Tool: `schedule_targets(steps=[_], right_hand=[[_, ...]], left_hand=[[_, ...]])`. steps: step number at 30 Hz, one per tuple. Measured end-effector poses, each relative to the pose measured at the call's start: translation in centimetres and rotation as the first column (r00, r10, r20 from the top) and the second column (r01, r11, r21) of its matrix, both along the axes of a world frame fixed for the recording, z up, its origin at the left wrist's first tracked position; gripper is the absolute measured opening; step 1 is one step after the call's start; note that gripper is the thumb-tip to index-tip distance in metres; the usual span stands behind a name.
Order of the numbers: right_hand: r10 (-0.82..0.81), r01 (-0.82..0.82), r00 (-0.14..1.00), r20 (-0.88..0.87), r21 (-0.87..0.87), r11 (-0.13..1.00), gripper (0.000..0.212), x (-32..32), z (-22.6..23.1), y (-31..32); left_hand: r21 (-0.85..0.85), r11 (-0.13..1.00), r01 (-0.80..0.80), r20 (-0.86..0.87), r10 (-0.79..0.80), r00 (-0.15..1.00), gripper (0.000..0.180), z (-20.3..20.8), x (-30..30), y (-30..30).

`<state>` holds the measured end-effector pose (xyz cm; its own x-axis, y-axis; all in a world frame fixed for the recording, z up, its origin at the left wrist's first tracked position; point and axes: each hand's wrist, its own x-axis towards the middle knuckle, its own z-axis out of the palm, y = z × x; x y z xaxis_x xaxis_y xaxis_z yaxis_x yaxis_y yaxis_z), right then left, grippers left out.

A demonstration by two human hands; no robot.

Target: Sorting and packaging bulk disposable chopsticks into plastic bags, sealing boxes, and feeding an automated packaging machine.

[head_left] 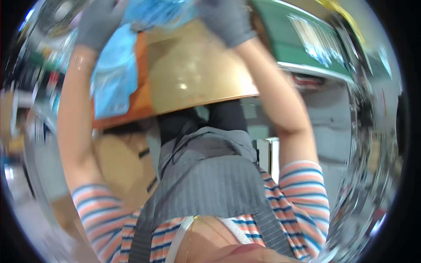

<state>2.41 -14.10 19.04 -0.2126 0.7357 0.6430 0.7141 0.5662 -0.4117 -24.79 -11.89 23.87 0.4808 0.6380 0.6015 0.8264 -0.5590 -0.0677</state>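
Note:
Both my hands wear grey gloves and reach to the top edge of the head view, blurred by motion. My left hand (97,25) is over the left side of the worktable, above flat light-blue plastic packages (115,81). Its fingers are partly cut off by the frame. My right hand (226,21) is at the far right of the tabletop, beside a heap of crinkled blue clear plastic (160,12) that lies between the two hands. Its fingers are smeared and run out of view, so contact with the plastic cannot be made out.
The tan, shiny tabletop (193,70) has an orange strip (144,79) on its left. A green surface (274,33) at the right carries a row of thin clear-wrapped items (313,39). Cardboard (120,160) sits below the table at left. A round grey object (59,15) stands far left.

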Motion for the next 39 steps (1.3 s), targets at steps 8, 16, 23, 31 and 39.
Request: schedule_targets(steps=[8, 16, 23, 31, 39], right_hand=[[-0.037, 0.019, 0.998, -0.053, -0.298, 0.954, 0.045, 4.8, -20.7, -9.5], [-0.178, 0.198, 0.975, 0.134, -0.155, 0.968, 0.058, 7.9, -26.0, -12.1], [-0.129, -0.200, 0.961, -0.245, -0.936, 0.289, 0.069, 11.5, -13.6, -14.2], [-0.652, 0.423, 0.757, -0.047, -0.725, 0.543, 0.083, 37.1, 5.0, -37.4], [-0.659, 0.547, 0.752, 0.005, -0.564, 0.619, 0.081, 47.3, 17.6, -40.8]], left_hand=[[-0.604, 0.797, -0.009, -0.099, -0.064, 0.993, 0.034, -18.0, 1.8, -9.6], [-0.530, 0.848, -0.017, -0.308, -0.174, 0.935, 0.065, -25.2, 11.7, -3.5], [-0.726, 0.570, -0.384, -0.627, -0.320, 0.710, 0.056, -16.9, 18.3, -3.5], [-0.998, 0.052, 0.046, -0.003, -0.688, 0.726, 0.038, -4.9, 34.4, -15.4], [-0.767, 0.204, 0.608, 0.384, -0.613, 0.690, 0.022, 3.0, 52.2, -17.1]])
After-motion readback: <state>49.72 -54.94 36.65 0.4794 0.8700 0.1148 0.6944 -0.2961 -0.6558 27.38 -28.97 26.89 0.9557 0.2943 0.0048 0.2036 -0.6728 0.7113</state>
